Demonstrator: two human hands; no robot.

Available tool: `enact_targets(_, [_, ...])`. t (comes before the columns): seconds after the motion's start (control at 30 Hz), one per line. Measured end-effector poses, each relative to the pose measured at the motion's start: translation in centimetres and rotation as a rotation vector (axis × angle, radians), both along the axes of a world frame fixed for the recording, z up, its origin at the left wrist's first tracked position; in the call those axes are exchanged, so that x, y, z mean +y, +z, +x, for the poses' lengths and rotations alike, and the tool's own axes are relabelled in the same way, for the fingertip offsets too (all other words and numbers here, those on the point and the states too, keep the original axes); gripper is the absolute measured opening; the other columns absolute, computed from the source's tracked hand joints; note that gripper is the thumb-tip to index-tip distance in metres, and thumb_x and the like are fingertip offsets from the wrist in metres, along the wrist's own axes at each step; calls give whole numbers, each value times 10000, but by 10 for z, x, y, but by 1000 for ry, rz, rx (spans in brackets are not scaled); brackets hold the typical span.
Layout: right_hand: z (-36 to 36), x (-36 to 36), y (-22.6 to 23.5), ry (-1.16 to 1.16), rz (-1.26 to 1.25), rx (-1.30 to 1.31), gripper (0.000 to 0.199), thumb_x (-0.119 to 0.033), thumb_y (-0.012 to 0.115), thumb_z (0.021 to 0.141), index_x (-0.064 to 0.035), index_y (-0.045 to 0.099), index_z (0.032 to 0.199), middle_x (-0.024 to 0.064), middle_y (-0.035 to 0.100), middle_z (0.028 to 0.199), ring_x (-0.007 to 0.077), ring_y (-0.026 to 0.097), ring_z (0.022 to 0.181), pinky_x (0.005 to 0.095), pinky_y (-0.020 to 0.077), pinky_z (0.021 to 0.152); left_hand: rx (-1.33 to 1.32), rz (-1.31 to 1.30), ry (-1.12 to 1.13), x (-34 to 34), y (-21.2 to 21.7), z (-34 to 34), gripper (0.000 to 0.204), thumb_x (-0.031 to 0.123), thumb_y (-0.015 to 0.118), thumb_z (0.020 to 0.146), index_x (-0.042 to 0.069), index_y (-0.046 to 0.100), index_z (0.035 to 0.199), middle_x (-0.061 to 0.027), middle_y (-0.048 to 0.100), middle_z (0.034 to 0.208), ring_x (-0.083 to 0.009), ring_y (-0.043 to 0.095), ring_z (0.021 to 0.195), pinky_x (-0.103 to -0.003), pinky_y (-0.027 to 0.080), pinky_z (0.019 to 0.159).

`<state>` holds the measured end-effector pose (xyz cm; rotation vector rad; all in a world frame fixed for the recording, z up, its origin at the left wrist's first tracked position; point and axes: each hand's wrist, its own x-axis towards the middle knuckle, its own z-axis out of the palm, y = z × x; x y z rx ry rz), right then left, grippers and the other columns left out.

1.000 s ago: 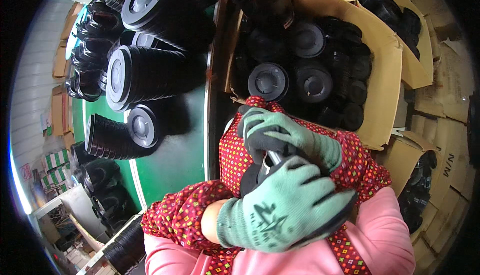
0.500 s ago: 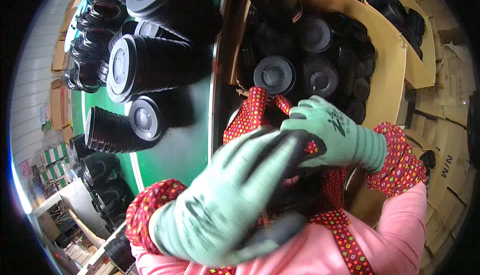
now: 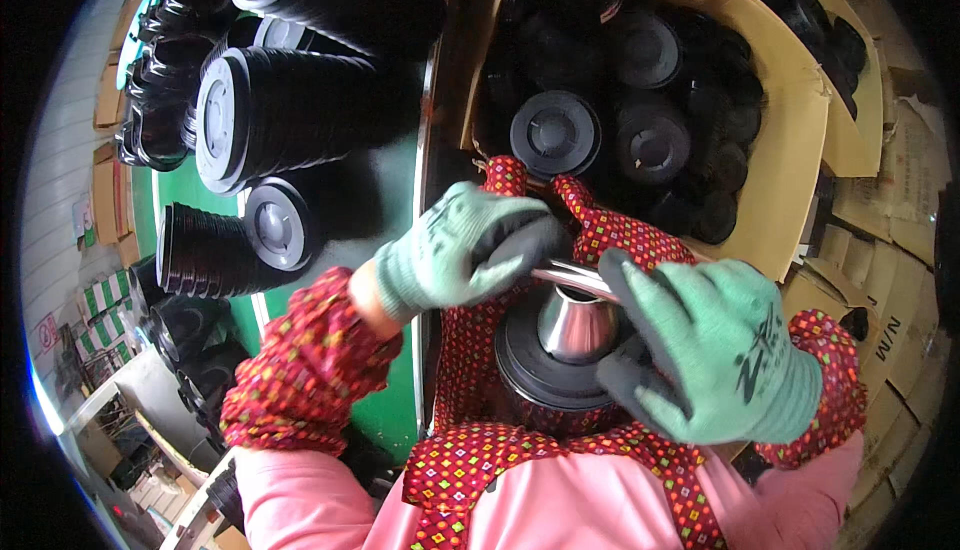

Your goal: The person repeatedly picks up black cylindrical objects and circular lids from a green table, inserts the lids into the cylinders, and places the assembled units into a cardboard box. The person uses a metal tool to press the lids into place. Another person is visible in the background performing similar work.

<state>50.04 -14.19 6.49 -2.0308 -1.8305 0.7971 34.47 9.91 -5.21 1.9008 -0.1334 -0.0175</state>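
A silver cone (image 3: 577, 330) stood on black discs (image 3: 518, 362) beneath a shiny bar (image 3: 577, 278), which the right hand (image 3: 715, 340) touched, the left hand (image 3: 465, 250) curling near its other end, both grips unclear.

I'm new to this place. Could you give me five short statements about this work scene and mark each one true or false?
1. The left hand and right hand both wear green gloves. True.
2. The shiny metal cone lies inside the cardboard box. False: it is at the middle of a black round piece in front of the person.
3. The cardboard box holds black round parts. True.
4. The green table is on the person's right. False: the green table is on the left.
5. The sleeve covers are plain blue. False: they are dark red with small coloured shapes.
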Motion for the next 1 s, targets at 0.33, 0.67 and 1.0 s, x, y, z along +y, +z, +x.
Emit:
enact_targets(0.33, [24, 8, 6, 77, 33, 164, 546, -221, 751, 842, 59, 657, 1302, 145, 652, 784, 330, 644, 660, 434, 472, 632, -304, 565, 253, -28, 60, 4, 396, 246, 790, 820, 50, 683, 1147, -160, 664, 1136, -393, 657, 1007, -456, 534, 830])
enact_targets(0.67, [16, 110, -118, -34, 283, 1444, 357, -244, 576, 1096, 19, 678, 1315, 132, 676, 1348, 214, 607, 1287, 344, 440, 1144, -176, 526, 170, -69, 74, -22, 387, 197, 790, 797, 46, 747, 1151, -130, 690, 1257, -350, 664, 1178, -422, 558, 1011])
enact_targets(1.0, [-11, 144, -144, 544, 305, 1258, 321, -202, 661, 965, 27, 663, 740, 138, 654, 807, 286, 685, 969, 487, 476, 1092, -265, 637, 0, -122, 97, 41, 573, 231, 640, 846, -52, 656, 1343, -213, 675, 1202, -328, 652, 1108, -413, 566, 952])
